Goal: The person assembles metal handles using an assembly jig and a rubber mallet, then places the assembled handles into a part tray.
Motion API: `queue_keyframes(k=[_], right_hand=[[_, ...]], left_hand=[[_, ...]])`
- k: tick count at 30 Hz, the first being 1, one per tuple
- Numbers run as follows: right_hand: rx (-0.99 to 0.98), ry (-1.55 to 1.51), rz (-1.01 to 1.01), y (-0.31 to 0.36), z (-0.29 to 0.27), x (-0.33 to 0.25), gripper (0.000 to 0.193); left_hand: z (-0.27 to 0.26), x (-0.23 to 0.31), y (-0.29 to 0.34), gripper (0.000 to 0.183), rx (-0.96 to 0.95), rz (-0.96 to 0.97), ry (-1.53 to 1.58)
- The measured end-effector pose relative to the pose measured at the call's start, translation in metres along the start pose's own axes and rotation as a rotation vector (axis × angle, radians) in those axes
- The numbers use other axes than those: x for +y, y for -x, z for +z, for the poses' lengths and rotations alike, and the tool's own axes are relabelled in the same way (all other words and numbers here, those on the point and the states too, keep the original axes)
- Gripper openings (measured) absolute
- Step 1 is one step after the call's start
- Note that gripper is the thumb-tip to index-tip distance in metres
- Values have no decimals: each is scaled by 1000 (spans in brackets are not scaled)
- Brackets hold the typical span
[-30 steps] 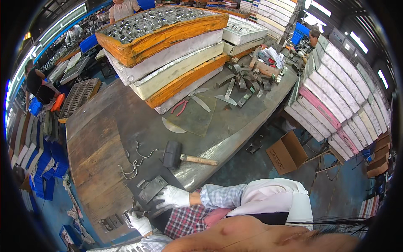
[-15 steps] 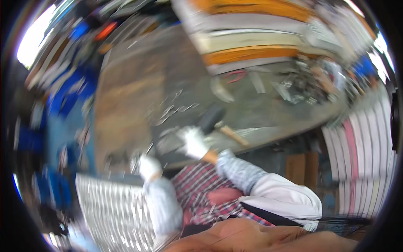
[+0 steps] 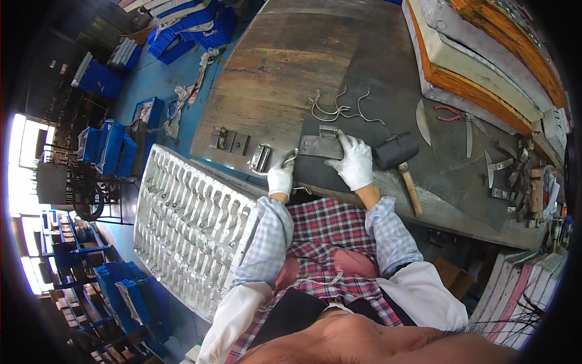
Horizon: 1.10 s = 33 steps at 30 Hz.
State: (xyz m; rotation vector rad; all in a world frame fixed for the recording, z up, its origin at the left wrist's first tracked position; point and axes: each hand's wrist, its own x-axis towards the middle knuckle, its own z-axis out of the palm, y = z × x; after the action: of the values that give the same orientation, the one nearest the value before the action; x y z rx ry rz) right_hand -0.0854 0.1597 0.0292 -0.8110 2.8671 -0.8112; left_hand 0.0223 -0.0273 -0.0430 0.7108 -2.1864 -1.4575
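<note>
Where right hand [image 3: 353,162] rests, metal block [image 3: 321,147] half-covered.

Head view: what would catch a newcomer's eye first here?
Two white-gloved hands at the workbench's near edge: the right hand presses a flat metal block, the left hand grips a bent metal piece. A black mallet lies right of them; a pale tray of slots sits left.

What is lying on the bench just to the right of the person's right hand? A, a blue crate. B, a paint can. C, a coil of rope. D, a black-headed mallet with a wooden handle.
D: a mallet with a black head and a wooden handle lies on the workbench right beside the gloved right hand, which rests on a flat metal block.
</note>
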Motion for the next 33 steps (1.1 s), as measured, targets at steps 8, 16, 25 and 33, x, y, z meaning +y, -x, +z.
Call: queue_keyframes(k=[8,16,25,33], right_hand=[[-209,227,-68,-33,-21,16,78],[-234,-142,-70,11,-47,24,66],[192,231,548,75,-83,115,50],[-375,-707,765,47,-105,114,20]], left_hand=[[-2,42,-7,46,-274,-559,-13],[-6,33,47,45,-317,-174,-262],[-63,104,36,28,-284,14,-396],[-39,151,34,11,-293,379,-355]])
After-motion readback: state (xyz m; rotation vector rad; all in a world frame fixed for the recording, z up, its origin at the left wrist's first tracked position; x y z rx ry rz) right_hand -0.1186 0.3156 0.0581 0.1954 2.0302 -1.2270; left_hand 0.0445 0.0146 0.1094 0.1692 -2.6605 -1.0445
